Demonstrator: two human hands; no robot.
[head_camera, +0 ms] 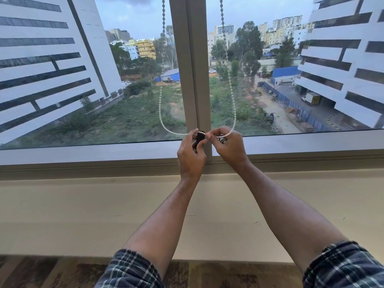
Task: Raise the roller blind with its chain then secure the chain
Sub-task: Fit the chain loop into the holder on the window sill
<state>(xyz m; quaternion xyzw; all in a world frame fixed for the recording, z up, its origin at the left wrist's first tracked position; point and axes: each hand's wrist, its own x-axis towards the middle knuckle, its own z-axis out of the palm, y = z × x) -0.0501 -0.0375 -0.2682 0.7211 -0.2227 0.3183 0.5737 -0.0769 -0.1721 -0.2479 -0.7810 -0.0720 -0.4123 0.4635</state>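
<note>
A white beaded chain (160,104) hangs in a wide loop in front of the window, its two strands dropping either side of the central mullion (191,65). The bottom of the loop runs across a small black chain holder (200,137) fixed low on the mullion. My left hand (190,154) grips this holder from the left, thumb and fingers around it. My right hand (227,145) pinches the chain just right of the holder, with the strand (234,109) rising from its fingers. The blind itself is out of view above the frame.
The window glass shows buildings and a green lot outside. A grey window frame (83,154) and a wide beige sill (83,215) lie below my hands. Patterned carpet (52,273) lies at the bottom edge, and checked sleeves cover my upper forearms.
</note>
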